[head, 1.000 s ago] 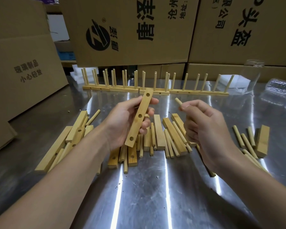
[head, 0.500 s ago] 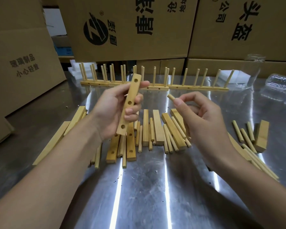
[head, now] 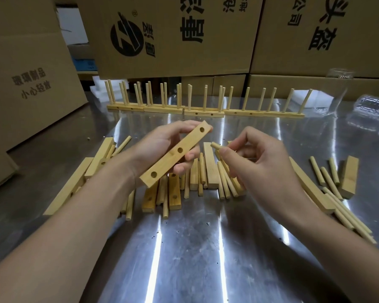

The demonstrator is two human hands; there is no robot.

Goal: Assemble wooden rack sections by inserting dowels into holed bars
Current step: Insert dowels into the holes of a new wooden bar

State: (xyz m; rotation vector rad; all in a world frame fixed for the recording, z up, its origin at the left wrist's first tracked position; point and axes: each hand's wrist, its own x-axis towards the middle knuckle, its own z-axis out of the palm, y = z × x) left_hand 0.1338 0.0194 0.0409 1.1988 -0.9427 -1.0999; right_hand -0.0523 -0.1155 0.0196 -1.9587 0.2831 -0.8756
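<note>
Currently: holed bar [head: 167, 162], likely light, stiff, gripped mid-length by your left hand [head: 160, 141]; slim dowel [head: 215, 145], three o'clock, pinched by your right hand [head: 265, 165].

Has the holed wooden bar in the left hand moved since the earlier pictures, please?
Yes: the holed wooden bar tilted flatter, its top dropping below the finished wooden racks.

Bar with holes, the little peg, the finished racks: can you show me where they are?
holed bar [head: 167, 162], head view, face between the middle and lower holes
dowel [head: 214, 145], head view, bare tip
finished racks [head: 204, 114], head view, one base bar
</note>
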